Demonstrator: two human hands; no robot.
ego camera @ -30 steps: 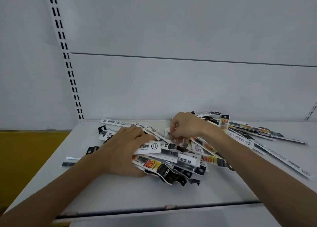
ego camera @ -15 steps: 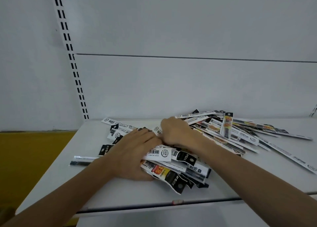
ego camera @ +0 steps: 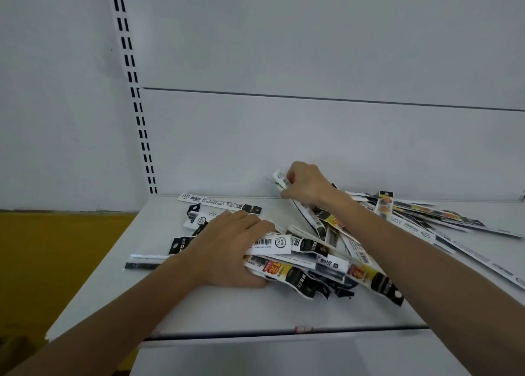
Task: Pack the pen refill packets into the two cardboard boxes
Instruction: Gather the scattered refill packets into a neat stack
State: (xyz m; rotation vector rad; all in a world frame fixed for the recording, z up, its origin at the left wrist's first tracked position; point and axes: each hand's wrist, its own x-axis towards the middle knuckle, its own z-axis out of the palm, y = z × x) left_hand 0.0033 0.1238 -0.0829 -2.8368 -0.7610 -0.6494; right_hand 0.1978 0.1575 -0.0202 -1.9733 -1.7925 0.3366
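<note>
Clamps a bundle of packets at the left end of the heap with the left hand, fingers laid over the top, thumb against the near edge. Pinches the upper end of one packet with the right hand, raised and tilted, lower end down among the others. Leaves more fanned out rightward across the white shelf, a few flat beyond the left hand. Behind, a white panel and slotted upright.

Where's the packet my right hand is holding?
The packet is right of centre in the head view, near the back wall: the right hand pinches its top end, and it slants down into the pile.
</note>
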